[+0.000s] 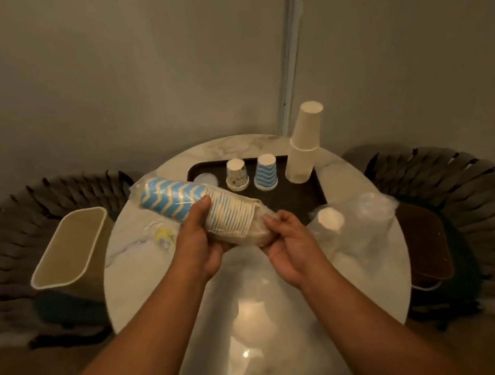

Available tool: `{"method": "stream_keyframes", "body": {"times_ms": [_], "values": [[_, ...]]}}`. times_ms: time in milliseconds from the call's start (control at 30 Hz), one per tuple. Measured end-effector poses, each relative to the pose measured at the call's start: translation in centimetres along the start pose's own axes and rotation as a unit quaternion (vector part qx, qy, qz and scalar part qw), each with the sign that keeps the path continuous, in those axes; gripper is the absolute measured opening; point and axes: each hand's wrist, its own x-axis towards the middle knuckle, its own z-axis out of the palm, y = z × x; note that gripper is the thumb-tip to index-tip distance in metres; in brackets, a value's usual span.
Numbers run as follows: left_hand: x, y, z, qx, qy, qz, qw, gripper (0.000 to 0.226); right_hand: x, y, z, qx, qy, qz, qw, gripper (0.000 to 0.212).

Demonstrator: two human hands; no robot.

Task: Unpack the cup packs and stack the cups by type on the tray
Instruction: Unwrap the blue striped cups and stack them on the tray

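Hands meet over the middle of the round white marble table [135, 250]. The left hand [196, 241] grips a clear plastic-wrapped pack of nested blue-and-cream zigzag paper cups [201, 208], held on its side above the table, its closed end pointing far left. The right hand [289, 242] pinches the loose wrap at the pack's right end, fingers curled on the plastic. Beyond the pack, at the far side of the table, lies a dark rectangular tray [295, 195]. On it stand, upside down, a small dotted paper cup [237, 175], a blue zigzag paper cup [266, 172] to its right, and a tall leaning stack of plain cream paper cups [304, 144] at the tray's right end. Right of the hands, crumpled clear plastic [362, 218] lies around a white cup pack [330, 218]. A beige bin [71, 248] stands left of the table.
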Motion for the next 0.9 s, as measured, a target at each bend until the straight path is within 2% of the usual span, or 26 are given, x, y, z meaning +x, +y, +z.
{"method": "stream_keyframes", "body": {"times_ms": [67,167,233,267,333,400,433,533,600,733,800,833,900], "values": [[-0.9,1.8,-2.9,-0.004,-0.002,-0.031,1.000,0.068,-1.1,1.9,0.7,-0.025,0.029,-0.010,0.999,0.019],[-2.2,3.0,-5.7,-0.057,-0.025,-0.079,0.995,0.064,-2.5,2.7,0.7,-0.026,0.113,-0.071,0.991,0.017],[-2.6,3.6,-6.9,-0.087,-0.038,-0.096,0.991,0.069,-3.0,2.9,0.1,-0.125,0.159,-0.100,0.974,0.017],[-2.8,3.8,-7.2,-0.095,-0.043,-0.102,0.989,0.071,-3.5,3.1,0.1,-0.212,0.146,-0.104,0.961,0.020],[-3.5,4.0,-7.2,-0.094,-0.057,-0.113,0.988,0.069,-4.1,3.5,1.0,-0.355,0.056,-0.092,0.929,0.031],[-4.5,3.8,-6.6,-0.081,-0.075,-0.128,0.986,0.066,-4.4,3.8,2.9,-0.429,-0.015,-0.086,0.899,0.040],[-5.0,3.7,-6.3,-0.078,-0.080,-0.132,0.985,0.064,-4.4,3.8,3.8,-0.455,-0.019,-0.100,0.885,0.041],[-5.7,3.5,-5.5,-0.074,-0.073,-0.122,0.987,0.063,-4.0,3.6,4.5,-0.525,0.043,-0.189,0.829,0.027],[-6.0,3.5,-5.2,-0.067,-0.069,-0.108,0.989,0.064,-4.3,3.0,3.6,-0.538,0.057,-0.228,0.810,0.020],[-6.9,3.3,-4.1,-0.093,-0.056,-0.081,0.991,0.064,-5.4,0.8,0.9,-0.538,0.083,-0.252,0.800,0.015],[-7.5,3.0,-3.4,-0.118,-0.042,-0.064,0.990,0.061,-5.7,-0.3,-0.2,-0.520,0.093,-0.246,0.813,0.015],[-7.7,2.8,-3.1,-0.124,-0.034,-0.058,0.990,0.060,-5.9,-0.7,-0.6,-0.508,0.076,-0.242,0.823,0.018],[-8.0,2.2,-2.6,-0.125,-0.018,-0.052,0.991,0.060,-6.6,-1.3,-0.2,-0.491,-0.009,-0.236,0.839,0.031]]}}
